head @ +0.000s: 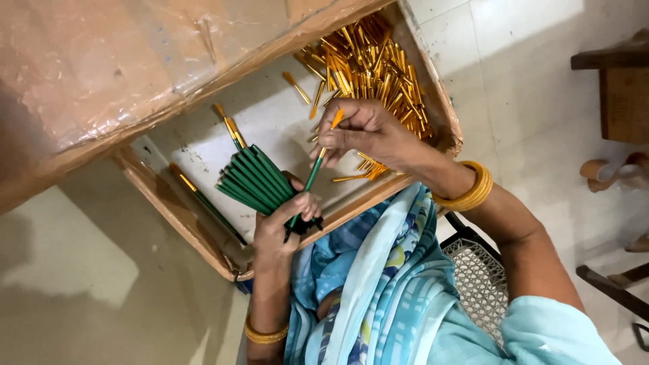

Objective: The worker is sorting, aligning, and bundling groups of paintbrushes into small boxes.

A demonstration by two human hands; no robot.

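My left hand grips a fanned bundle of green-handled paintbrushes over a shallow wooden tray with a white floor. My right hand pinches a single green brush with a gold ferrule. That brush slants down, and its lower end reaches into the bundle at my left fingers. A heap of gold-coloured ferrules and brush tips fills the tray's far corner, just beyond my right hand. Gold bangles sit on both wrists.
Two loose green brushes lie on the tray floor, and another lies near the bundle's top. A brown plastic-covered surface overhangs the tray at upper left. A mesh-seat chair is under me. Wooden furniture stands on the tiled floor at right.
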